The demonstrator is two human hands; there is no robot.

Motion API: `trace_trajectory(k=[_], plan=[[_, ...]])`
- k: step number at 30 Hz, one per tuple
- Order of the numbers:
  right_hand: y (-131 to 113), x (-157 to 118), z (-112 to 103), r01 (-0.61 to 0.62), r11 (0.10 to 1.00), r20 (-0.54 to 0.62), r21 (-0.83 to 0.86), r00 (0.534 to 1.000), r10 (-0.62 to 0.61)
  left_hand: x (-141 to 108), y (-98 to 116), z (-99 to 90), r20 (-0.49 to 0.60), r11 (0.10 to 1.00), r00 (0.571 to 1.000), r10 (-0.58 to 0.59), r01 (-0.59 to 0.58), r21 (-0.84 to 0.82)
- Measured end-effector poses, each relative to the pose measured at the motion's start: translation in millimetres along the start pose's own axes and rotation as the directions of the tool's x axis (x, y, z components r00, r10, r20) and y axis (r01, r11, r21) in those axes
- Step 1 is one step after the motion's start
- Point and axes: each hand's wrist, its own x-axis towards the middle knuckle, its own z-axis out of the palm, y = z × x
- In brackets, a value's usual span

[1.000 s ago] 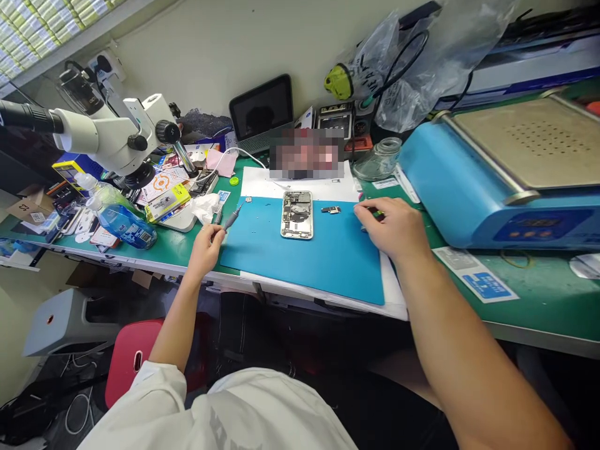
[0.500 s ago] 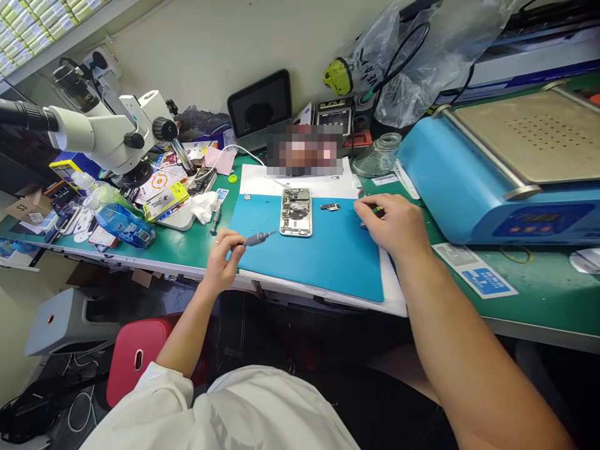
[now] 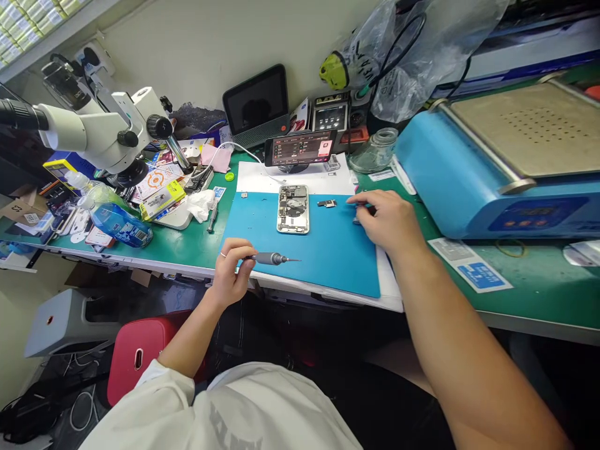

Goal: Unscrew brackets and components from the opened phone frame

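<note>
My left hand (image 3: 234, 272) is closed round the grey handle of a slim precision screwdriver (image 3: 269, 258), its thin tip pointing right over the front of the blue mat (image 3: 328, 250). Beyond that tip lies an opened phone (image 3: 293, 209) with its inner parts exposed. To the phone's right is a small dark and silver phone part (image 3: 327, 204). At the mat's right side, my right hand (image 3: 387, 219) has its fingers curled down close to the surface. Something small and dark shows under those fingers, too hidden to name.
A phone with a lit screen (image 3: 302, 150) stands behind the mat. On the left are a microscope (image 3: 84, 131), a blue bottle (image 3: 122, 224) and clutter. A blue heating plate machine (image 3: 450, 181) and a glass jar (image 3: 375, 152) stand on the right.
My left hand has moved right and slightly down, and the screwdriver now lies nearly level, lower than before. My right hand has shifted slightly left, fingers lower. The view has moved a little.
</note>
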Motion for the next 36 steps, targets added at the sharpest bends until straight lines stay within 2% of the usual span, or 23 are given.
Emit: trace_trajectory(k=[5, 9, 12, 14, 16, 17, 19, 21, 22, 28, 32, 36], plan=[[5.1, -0.2, 3.9, -0.005, 1.000, -0.006, 0.004, 1.000, 0.005, 1.0, 3.8, 11.3, 0.026, 0.999, 0.999, 0.032, -0.032, 0.029], [-2.2, 4.8, 0.1, -0.007, 0.999, -0.119, 0.041, 0.993, 0.012, 1.7, 5.6, 21.9, 0.024, 0.996, 0.998, 0.061, -0.063, 0.071], [-22.1, -2.6, -12.8, 0.019, 0.996, -0.259, 0.093, 0.966, 0.006, 2.3, 5.8, 30.5, -0.003, 0.993, 0.998, 0.059, -0.059, 0.098], [-42.5, -21.1, -23.9, 0.049, 0.990, -0.340, 0.131, 0.940, -0.002, 2.3, 5.4, 36.5, -0.026, 0.993, 0.999, 0.046, -0.043, 0.110], [-65.4, -48.8, -33.3, 0.095, 0.982, -0.363, 0.166, 0.931, -0.029, 1.8, 5.3, 42.7, -0.043, 0.994, 0.999, 0.029, -0.024, 0.111], [-76.4, -63.7, -36.4, 0.121, 0.977, -0.348, 0.177, 0.936, -0.053, 1.6, 5.6, 46.0, -0.046, 0.994, 0.999, 0.021, -0.016, 0.108], [-94.7, -89.1, -38.6, 0.196, 0.961, -0.243, 0.197, 0.959, -0.146, 1.5, 7.2, 53.3, -0.044, 0.995, 0.999, 0.012, -0.007, 0.095], [-105.0, -103.7, -36.6, 0.283, 0.927, -0.075, 0.246, 0.959, -0.273, 2.0, 9.8, 61.5, -0.032, 0.997, 0.999, 0.019, -0.017, 0.071], [-106.6, -106.5, -35.1, 0.303, 0.921, -0.053, 0.245, 0.953, -0.300, 2.6, 11.1, 66.0, -0.022, 0.998, 0.999, 0.030, -0.028, 0.056], [-85.0, -91.1, -34.2, 0.336, 0.923, -0.025, 0.187, 0.941, -0.338, 14.6, 11.3, 99.5, 0.060, 0.997, 0.995, 0.078, -0.077, -0.029], [-59.9, -61.3, -31.5, 0.340, 0.932, 0.001, 0.127, 0.939, -0.343, 41.1, 1.5, 127.9, 0.120, 0.997, 0.993, 0.023, -0.014, -0.073], [-35.0, -25.7, -28.1, 0.265, 0.964, -0.024, 0.012, 0.964, -0.265, 72.2, -9.5, 148.1, 0.153, 0.988, 0.987, -0.043, 0.064, -0.137]])
